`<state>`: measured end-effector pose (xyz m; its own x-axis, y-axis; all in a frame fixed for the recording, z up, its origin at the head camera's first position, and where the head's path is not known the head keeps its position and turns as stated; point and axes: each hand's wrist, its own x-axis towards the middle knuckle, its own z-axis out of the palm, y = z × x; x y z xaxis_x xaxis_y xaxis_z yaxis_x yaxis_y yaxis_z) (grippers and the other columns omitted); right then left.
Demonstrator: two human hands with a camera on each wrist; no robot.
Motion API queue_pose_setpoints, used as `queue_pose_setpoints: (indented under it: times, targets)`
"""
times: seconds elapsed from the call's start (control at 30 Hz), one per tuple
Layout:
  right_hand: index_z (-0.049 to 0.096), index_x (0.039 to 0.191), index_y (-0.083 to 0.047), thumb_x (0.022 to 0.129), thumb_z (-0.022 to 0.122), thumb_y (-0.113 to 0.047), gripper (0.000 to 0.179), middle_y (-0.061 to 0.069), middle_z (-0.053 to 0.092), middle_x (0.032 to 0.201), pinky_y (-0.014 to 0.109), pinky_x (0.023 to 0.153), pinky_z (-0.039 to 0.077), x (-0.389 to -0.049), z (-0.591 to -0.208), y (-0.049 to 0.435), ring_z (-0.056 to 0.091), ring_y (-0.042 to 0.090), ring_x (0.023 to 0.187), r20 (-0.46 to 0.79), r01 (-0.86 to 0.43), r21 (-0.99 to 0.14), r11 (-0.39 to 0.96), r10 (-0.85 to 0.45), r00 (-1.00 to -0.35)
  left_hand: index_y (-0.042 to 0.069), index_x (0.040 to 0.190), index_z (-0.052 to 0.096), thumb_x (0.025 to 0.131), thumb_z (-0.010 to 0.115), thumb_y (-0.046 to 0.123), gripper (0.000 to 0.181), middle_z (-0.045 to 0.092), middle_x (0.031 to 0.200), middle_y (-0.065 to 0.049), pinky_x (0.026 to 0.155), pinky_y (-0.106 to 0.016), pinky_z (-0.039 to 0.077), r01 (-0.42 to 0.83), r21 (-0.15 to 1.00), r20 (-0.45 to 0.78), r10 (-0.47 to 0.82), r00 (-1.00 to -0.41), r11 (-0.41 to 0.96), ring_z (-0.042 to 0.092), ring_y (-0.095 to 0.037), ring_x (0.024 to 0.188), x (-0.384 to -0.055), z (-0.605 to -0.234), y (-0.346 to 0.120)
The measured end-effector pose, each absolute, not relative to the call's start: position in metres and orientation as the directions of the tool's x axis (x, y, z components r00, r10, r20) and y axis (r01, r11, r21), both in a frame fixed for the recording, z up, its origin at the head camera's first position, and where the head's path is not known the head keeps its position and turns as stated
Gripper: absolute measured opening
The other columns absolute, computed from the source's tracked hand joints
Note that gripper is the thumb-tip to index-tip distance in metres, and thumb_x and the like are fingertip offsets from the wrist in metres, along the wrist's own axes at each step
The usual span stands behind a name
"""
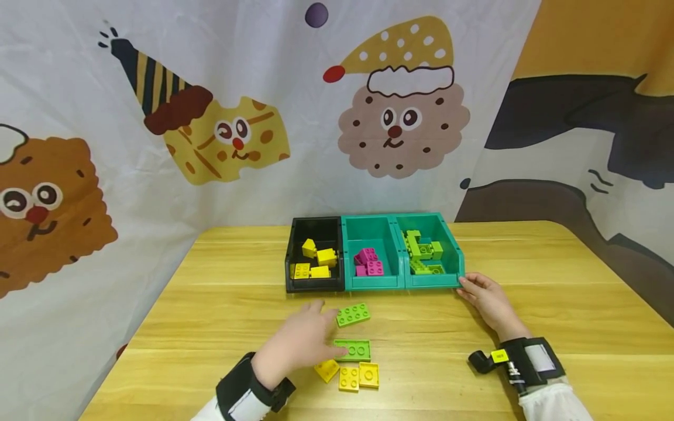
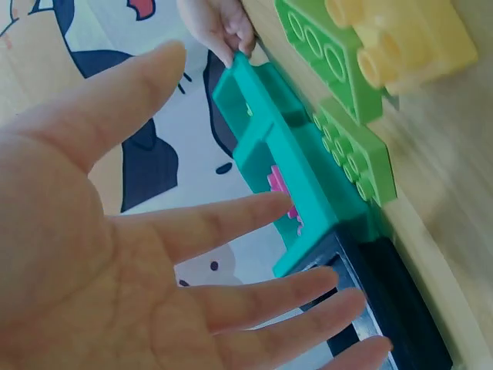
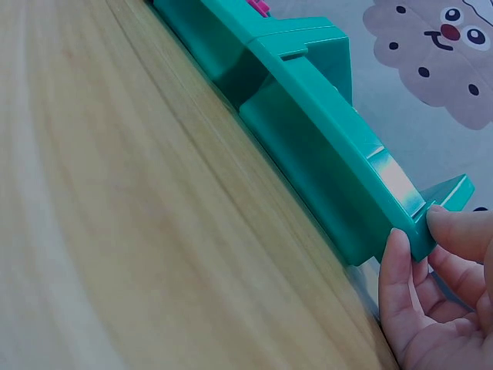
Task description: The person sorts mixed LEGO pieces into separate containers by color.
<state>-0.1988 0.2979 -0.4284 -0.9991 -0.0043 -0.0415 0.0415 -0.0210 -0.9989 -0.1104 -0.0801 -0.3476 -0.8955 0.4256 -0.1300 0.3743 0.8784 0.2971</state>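
Note:
My left hand (image 1: 301, 342) hovers over the table's front part with its fingers spread, and the left wrist view shows nothing in the palm. Nearest to it are a light green building brick (image 1: 353, 314) and a second green brick (image 1: 360, 350), partly covered by the thumb in the head view. Just below lie yellow bricks: one (image 1: 327, 371) at an angle, one (image 1: 348, 379) studs up, and another (image 1: 369, 375) beside it. My right hand (image 1: 487, 301) pinches the front right corner of the right teal bin (image 3: 316, 162), thumb on the rim, fingers below.
Three bins stand side by side at the back: a black bin (image 1: 316, 285) with several yellow bricks, a middle teal bin (image 1: 374, 283) with pink bricks, and the right one with green bricks (image 1: 421, 252). Behind the wooden table (image 1: 210, 327) hangs a cartoon-printed cloth (image 1: 310, 146).

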Motion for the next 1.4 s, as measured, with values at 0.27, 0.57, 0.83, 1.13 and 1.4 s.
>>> queue_pose_setpoints:
  times: [0.27,0.57,0.83,1.13,1.4]
  targets:
    - [0.057,0.100,-0.008,0.096,0.055,-0.016,0.008,-0.009,0.054,0.090,0.014,0.079,0.051,-0.199,-0.430,0.299,0.057,-0.002,0.085,-0.036,0.037,-0.999,-0.017,-0.013,-0.999,0.014,0.126,0.058,0.060,0.085,0.048,0.080,0.060,0.116,-0.010,0.083,-0.041,0.051,0.456,0.251,-0.197,0.506,-0.840,0.854,0.057,-0.025,0.098,-0.099,-0.348,-0.082]
    - [0.057,0.100,-0.008,0.096,0.055,-0.016,0.009,-0.008,0.053,0.091,0.014,0.079,0.051,-0.197,-0.429,0.299,0.057,-0.002,0.085,-0.037,0.037,-0.999,-0.009,-0.007,-0.999,0.017,0.132,0.055,0.058,0.088,0.037,0.083,0.058,0.115,-0.008,0.086,-0.040,0.050,0.457,0.251,-0.258,0.514,-0.818,0.853,0.056,-0.023,0.100,-0.092,-0.355,-0.079]
    - [0.054,0.104,-0.005,0.096,0.056,-0.019,0.016,-0.008,0.053,0.093,0.014,0.080,0.051,-0.197,-0.430,0.299,0.056,-0.003,0.086,-0.051,0.051,-0.999,0.007,0.003,-0.999,0.012,0.128,0.056,0.065,0.087,0.027,0.072,0.059,0.108,-0.007,0.083,-0.036,0.051,0.464,0.218,-0.241,0.508,-0.827,0.859,0.057,-0.021,0.095,-0.090,-0.358,-0.076]
    - [0.054,0.104,-0.004,0.096,0.055,-0.018,0.016,-0.009,0.053,0.091,0.013,0.079,0.051,-0.198,-0.428,0.297,0.056,-0.003,0.085,-0.044,0.044,-0.999,0.009,0.002,-0.999,0.006,0.125,0.055,0.071,0.078,0.009,0.059,0.060,0.102,-0.010,0.078,-0.036,0.052,0.405,0.262,-0.227,0.464,-0.856,0.876,0.058,-0.019,0.089,-0.092,-0.362,-0.074]
    - [0.055,0.101,-0.009,0.096,0.054,-0.017,0.009,-0.009,0.053,0.091,0.013,0.080,0.050,-0.197,-0.427,0.297,0.056,-0.003,0.085,-0.043,0.043,-0.999,-0.016,-0.011,-0.999,0.005,0.123,0.056,0.072,0.074,0.004,0.053,0.060,0.098,-0.008,0.078,-0.033,0.052,0.419,0.286,-0.188,0.479,-0.857,0.862,0.056,-0.014,0.083,-0.091,-0.367,-0.074]
